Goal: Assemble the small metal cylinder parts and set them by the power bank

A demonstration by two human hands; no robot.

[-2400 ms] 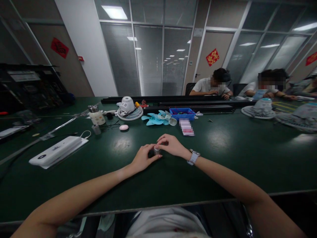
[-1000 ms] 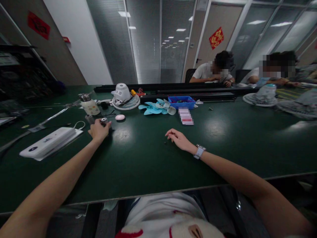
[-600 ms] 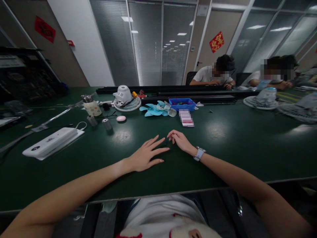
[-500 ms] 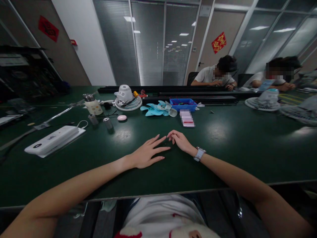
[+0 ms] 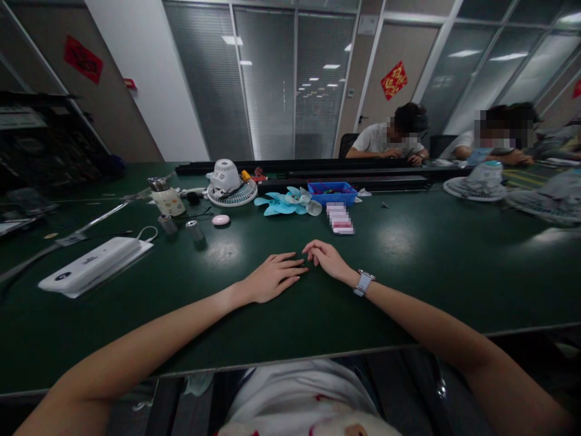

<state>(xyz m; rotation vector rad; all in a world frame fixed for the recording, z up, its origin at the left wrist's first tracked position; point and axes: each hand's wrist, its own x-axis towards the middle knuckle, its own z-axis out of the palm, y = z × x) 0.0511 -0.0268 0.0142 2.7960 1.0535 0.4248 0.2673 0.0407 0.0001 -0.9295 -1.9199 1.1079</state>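
My left hand lies palm down on the green tabletop, its fingers stretched out and pointing right. Nothing is held in it. Just to its right, my right hand rests with loosely bent fingers, slightly apart and holding nothing that I can see. The fingertips of both hands nearly meet; whether they touch, I cannot tell. A watch with a pale strap is on my right wrist. Beyond the hands lie a pixelated pink-and-white item and light-blue fan blades.
A blue tray with small parts stands behind. Left of it are a white fan housing, a patterned bottle, metal cylinders, a pink oval item and a white device. Two people sit across at right.
The fingers of my left hand have drawn closer together and now lie less spread. My right hand has barely moved. The camera view has shifted slightly.
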